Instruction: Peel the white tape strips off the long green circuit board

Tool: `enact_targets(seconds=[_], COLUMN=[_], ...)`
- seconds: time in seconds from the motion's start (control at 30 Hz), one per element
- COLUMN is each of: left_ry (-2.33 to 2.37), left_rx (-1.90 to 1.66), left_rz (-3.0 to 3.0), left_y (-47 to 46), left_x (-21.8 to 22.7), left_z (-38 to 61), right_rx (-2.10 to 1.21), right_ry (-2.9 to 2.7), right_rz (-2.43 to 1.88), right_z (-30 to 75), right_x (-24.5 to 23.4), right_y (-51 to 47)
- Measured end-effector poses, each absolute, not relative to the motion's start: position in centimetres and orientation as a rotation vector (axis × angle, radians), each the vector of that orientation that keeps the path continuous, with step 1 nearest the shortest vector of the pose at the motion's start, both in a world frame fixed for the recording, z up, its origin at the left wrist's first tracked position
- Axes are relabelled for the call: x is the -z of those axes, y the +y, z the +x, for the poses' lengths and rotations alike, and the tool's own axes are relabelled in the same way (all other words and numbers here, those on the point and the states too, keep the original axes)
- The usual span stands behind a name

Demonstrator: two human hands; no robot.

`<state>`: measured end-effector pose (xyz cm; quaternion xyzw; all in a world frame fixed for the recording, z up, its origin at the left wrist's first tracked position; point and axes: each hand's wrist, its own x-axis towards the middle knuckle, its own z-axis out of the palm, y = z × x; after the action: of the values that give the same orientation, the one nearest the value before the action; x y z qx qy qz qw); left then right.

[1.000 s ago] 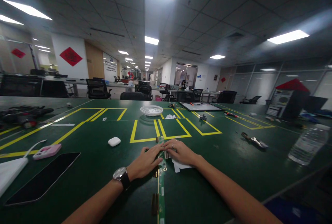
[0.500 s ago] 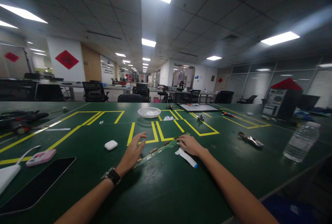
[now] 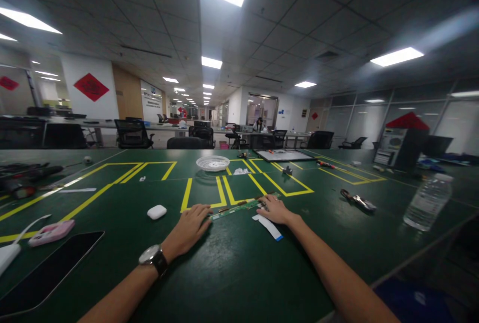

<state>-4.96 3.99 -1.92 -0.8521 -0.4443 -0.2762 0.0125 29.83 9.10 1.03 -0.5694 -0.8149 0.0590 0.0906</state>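
A long, narrow green circuit board [image 3: 237, 209] lies slantwise across the green table, close to the yellow tape lines. At its left end is my left hand [image 3: 191, 227], wearing a wristwatch, with fingers and thumb closed about the tip. My right hand [image 3: 276, 209] bends its fingers over the right end, partly hiding it. A white flat ribbon cable [image 3: 268, 227] with a blue end lies just below my right hand, partly under it.
Beyond the board stand a white plastic basket [image 3: 212, 164] and a small dark part [image 3: 287, 170]. On the left are a white earbud case [image 3: 156, 212], a pink device [image 3: 51, 233] and a black phone [image 3: 52, 270]. A multi-tool [image 3: 358, 201] and water bottle [image 3: 428, 203] are on the right.
The board has swung to a flatter slant, its left end moving away from me. My left hand has shifted forward with it, its spread fingers now drawn together. The right hand stays at the other end.
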Motion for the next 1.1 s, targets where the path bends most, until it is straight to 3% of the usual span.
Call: enact_targets(seconds=[0.27,0.67,0.87,1.1], left_ry=[-1.395,-1.381,-1.488,-1.444], left_rx=[0.737,0.913,1.056,0.96], left_rz=[-2.718,-2.698,-2.635,-2.785], left_y=[3.3,3.2,4.0,2.2], left_x=[1.3,0.9,1.0,0.4], left_z=[-4.8,-4.7,-5.2,-2.5], right_rx=[-0.23,-0.048,-0.204,-0.28], right_ry=[-2.497,-2.477,-2.651,-2.743], right_rz=[-1.646,-1.588,-1.177,-0.695], right_z=[30.1,28.0,25.6,22.5], right_x=[-1.5,-1.5,-2.3,-3.0], right_y=[8.8,8.0,6.5,4.0])
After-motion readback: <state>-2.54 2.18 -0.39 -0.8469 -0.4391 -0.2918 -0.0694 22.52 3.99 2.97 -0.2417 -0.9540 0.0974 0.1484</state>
